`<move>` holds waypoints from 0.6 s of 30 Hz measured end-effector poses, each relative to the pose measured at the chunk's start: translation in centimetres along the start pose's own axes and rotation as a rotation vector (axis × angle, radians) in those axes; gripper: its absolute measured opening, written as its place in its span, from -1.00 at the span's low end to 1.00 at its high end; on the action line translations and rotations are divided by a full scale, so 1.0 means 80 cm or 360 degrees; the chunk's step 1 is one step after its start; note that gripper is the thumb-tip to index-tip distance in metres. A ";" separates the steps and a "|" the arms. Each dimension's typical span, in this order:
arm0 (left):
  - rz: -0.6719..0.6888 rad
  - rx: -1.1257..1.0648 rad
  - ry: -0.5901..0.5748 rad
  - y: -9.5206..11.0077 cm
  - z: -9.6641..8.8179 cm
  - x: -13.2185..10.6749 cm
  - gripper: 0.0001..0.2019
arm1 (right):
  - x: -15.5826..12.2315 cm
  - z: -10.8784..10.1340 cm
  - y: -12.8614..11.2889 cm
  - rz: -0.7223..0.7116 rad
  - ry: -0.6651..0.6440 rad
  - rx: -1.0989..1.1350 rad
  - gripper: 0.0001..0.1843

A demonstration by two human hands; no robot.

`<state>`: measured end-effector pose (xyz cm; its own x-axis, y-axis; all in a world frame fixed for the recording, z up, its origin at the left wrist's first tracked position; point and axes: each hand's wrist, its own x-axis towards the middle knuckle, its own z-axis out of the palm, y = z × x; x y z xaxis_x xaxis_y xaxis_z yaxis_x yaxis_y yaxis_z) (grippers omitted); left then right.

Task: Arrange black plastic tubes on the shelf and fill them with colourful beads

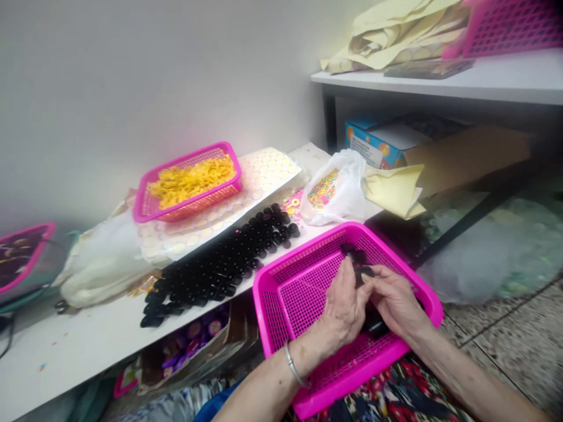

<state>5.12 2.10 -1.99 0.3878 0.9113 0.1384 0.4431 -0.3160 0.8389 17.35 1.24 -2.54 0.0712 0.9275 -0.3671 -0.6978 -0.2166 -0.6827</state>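
My left hand, with a silver bangle at the wrist, is closed over a bright pink plastic basket on my lap. My right hand meets it there, thumb and fingers pinched together. Between the two hands a small black round piece shows, partly covered by the fingers; both hands appear to grip it. More black pieces lie in the basket under and beyond my hands. To the left, many short black cylinders stand packed in rows on the white table.
A pink basket of yellow pieces rests on a sheet of round stickers. Nearby lies a plastic bag with colourful beads. A raised shelf stands at right. Below the table is a box of purple items.
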 end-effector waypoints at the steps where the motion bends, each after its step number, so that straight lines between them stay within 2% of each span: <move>1: 0.0060 0.0094 -0.0003 -0.004 -0.001 -0.003 -0.43 | 0.000 0.000 0.003 0.0072 -0.0031 0.0034 -0.80; 4: 0.0259 0.0303 -0.0051 -0.009 -0.016 -0.006 -0.45 | -0.001 -0.003 0.012 0.0301 -0.0160 0.0160 -0.83; 7: 0.0406 0.0364 -0.0120 -0.005 -0.039 -0.011 -0.48 | -0.005 0.000 0.021 0.0456 -0.0275 0.0161 -0.82; 9: 0.0454 0.0347 -0.0118 -0.002 -0.058 -0.017 -0.52 | -0.009 0.007 0.026 0.0509 -0.0400 0.0023 -0.89; 11: 0.0405 0.0323 0.0007 -0.005 -0.082 -0.028 -0.55 | -0.011 0.014 0.027 0.0528 -0.0532 -0.0240 -0.86; 13: 0.0173 0.0317 0.0359 -0.019 -0.116 -0.044 -0.58 | -0.009 0.016 0.025 0.0458 -0.0556 -0.0616 -0.73; 16: -0.0357 0.0328 0.1229 -0.060 -0.192 -0.082 -0.59 | 0.000 -0.004 0.017 0.0203 -0.0401 -0.1170 -0.60; 18: -0.0576 0.0374 0.1748 -0.090 -0.253 -0.115 -0.60 | 0.010 -0.028 0.011 0.0076 -0.0306 -0.1409 -0.60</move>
<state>-17.97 1.33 1.35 -0.6438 0.6598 0.3874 0.5668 0.0711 0.8208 18.39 1.07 -4.85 -0.1196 0.9292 -0.3498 0.1117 -0.3375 -0.9347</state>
